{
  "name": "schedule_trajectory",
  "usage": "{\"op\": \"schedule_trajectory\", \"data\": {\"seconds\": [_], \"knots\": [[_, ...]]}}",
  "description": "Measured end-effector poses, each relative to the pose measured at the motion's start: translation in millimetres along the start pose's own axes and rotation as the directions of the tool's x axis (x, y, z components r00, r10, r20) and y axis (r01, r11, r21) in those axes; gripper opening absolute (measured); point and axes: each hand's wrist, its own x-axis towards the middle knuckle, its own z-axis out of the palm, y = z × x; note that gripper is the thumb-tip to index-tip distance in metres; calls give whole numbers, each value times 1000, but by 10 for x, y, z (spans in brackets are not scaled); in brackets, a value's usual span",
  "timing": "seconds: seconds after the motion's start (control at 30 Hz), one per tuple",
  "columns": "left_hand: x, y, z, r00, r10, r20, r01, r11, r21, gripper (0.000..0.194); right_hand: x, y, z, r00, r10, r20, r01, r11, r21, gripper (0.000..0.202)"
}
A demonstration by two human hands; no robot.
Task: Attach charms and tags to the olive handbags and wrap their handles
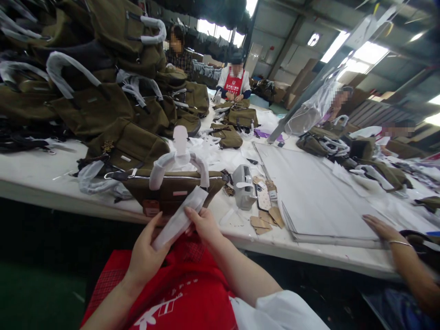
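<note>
A long white folded strip (180, 217) slants between my hands in front of the table edge. My left hand (147, 243) is closed round its lower end, and my right hand (202, 222) pinches it near the upper end. Just beyond stands an olive handbag (172, 195) at the table's edge, with an open-looking silver zipper line along its top, white-wrapped handles (158, 174) upright and a brown tag (151, 207) on its front. The strip covers part of the bag's front. A white rounded piece (181, 142) sticks up between the handles.
Olive bags (92, 101) are piled at the left. Right of the handbag are a grey dispenser (244, 187), a phone (263, 197) and cardboard tags (263, 222). Large white sheets (316, 197) lie farther right, with another person's hand (381, 227) on them. Other people stand beyond the table.
</note>
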Motion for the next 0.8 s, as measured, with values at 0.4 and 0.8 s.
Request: {"op": "schedule_trajectory", "data": {"seconds": [0.4, 0.8], "knots": [[-69, 238, -381, 958, -13, 286, 72, 977, -199, 33, 33, 9, -18, 998, 14, 53, -15, 1000, 11, 58], [-41, 171, -347, 896, -344, 281, 415, 875, -251, 40, 56, 26, -89, 997, -19, 77, 25, 997, -76, 59]]}}
